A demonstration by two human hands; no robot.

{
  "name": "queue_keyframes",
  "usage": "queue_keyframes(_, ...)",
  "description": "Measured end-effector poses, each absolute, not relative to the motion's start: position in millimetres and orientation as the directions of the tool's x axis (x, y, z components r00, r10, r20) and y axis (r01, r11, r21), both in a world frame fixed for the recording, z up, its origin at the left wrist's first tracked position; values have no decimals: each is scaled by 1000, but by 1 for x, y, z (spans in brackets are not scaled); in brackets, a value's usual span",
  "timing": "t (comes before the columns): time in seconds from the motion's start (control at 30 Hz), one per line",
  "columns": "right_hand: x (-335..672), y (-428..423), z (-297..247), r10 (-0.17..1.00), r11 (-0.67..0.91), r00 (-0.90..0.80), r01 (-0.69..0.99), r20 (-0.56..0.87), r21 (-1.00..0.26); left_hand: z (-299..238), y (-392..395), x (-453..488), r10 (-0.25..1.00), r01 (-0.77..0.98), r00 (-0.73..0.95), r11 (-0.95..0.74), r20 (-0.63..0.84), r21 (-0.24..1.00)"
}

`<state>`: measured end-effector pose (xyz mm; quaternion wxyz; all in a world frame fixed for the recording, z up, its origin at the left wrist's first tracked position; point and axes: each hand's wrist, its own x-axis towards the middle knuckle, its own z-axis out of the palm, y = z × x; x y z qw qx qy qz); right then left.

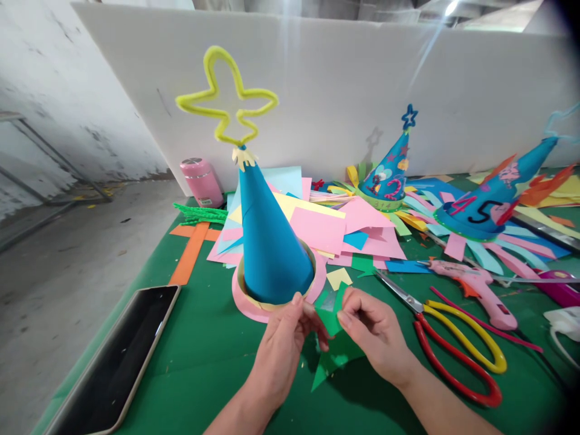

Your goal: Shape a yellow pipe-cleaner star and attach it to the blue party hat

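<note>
A blue paper cone hat (270, 241) with a yellow pipe-cleaner star (225, 96) on top stands in a pink ring (247, 300) on the green table (203, 362). Just in front of it, my left hand (283, 344) and my right hand (376, 335) both pinch a green paper cut-out (333, 350) with pointed tips. My left fingertips sit close to the hat's lower rim. Both hands are closed on the green paper.
Red and yellow scissors (457, 344) and a pink glue gun (471, 284) lie to the right. Two decorated blue cone hats (389, 169) (493, 199) stand behind, among loose coloured paper (344, 226). A tablet (118, 356) lies at front left, a pink bottle (202, 181) behind.
</note>
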<state>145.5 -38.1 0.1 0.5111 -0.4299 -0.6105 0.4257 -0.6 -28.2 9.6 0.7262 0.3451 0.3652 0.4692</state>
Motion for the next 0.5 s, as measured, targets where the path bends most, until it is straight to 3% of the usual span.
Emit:
queue_keyframes(0.2, 148, -40, 0, 912, 411, -103, 199, 398, -890, 6, -27, -5, 946, -304, 300, 215, -121, 928)
queue_keyframes(0.5, 151, -35, 2, 945, 317, -123, 130, 302, -939, 11, -24, -6, 963, -260, 259, 147, -78, 954)
